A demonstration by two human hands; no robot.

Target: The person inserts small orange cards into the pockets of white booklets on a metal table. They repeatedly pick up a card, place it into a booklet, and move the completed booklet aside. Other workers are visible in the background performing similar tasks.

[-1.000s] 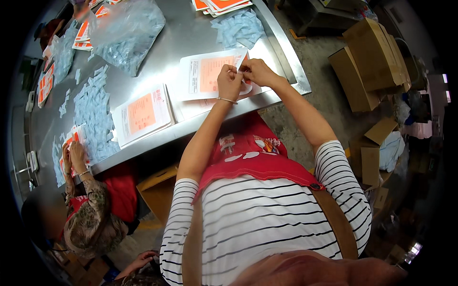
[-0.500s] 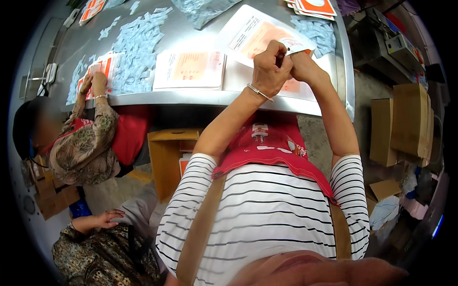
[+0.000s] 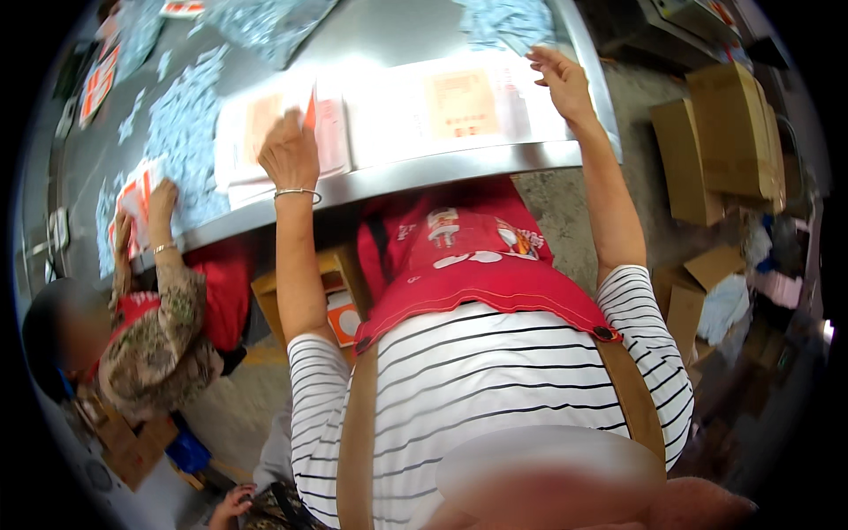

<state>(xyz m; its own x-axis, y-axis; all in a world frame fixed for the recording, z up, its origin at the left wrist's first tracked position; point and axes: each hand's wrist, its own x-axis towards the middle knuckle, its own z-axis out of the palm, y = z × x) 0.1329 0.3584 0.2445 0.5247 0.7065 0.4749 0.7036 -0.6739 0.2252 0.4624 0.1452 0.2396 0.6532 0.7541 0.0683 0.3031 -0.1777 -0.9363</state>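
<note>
My left hand (image 3: 290,148) is closed on a flat white-and-orange printed packet (image 3: 309,108), blurred by motion, over a stack of similar packets (image 3: 332,137) at the table's front edge. The fingers hide part of what they grip. My right hand (image 3: 565,84) is off to the right, its fingers loosely apart, just short of a heap of small light-blue sachets (image 3: 505,22). Nothing shows in it. Between my hands lies another flat packet (image 3: 461,102) with a pale orange panel, washed out by glare.
On the metal table (image 3: 459,159), more blue sachets (image 3: 181,110) spread to the left. A clear plastic bag (image 3: 265,26) of sachets lies at the back. A co-worker's hands (image 3: 161,208) hold an orange-and-white packet at the left. Cardboard boxes (image 3: 733,132) stand at the right.
My hands, together at one packet before, have parted. The left has carried a packet left to the stack; the right has let go and moved beside the blue sachets. The view has shifted.
</note>
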